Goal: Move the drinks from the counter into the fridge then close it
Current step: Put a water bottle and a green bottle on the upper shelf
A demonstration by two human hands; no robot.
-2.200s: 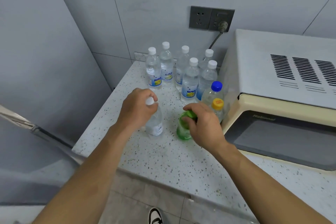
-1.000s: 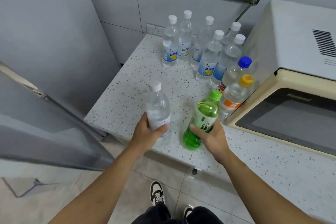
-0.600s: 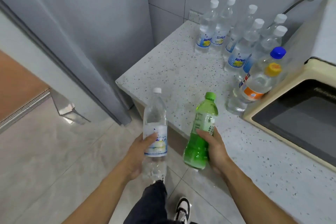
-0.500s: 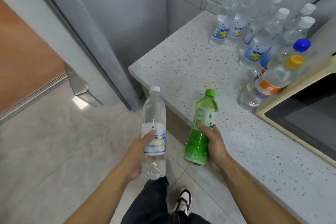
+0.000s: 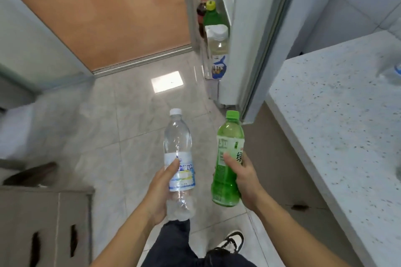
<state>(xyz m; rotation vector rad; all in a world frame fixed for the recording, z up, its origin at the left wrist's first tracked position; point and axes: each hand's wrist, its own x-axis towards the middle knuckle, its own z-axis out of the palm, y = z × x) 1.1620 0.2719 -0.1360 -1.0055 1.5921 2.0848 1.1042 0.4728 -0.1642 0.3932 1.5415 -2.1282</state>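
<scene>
My left hand grips a clear water bottle with a white cap, held upright over the tiled floor. A green drink bottle with a green cap stands upright in my right hand. Ahead, the open fridge door shows its inner shelf with a dark red-capped bottle, a green yellow-capped bottle and a pale white-capped bottle. The speckled counter lies to my right; a blurred bottle shows at its far edge.
An orange wooden door fills the upper left. A grey cardboard box sits at the lower left, with dark shoes behind it. My legs and one sneaker are below my hands.
I have turned left, away from the counter, carrying both bottles. The counter bottles and microwave have slid out of view; the open fridge door with its bottles has come into view.
</scene>
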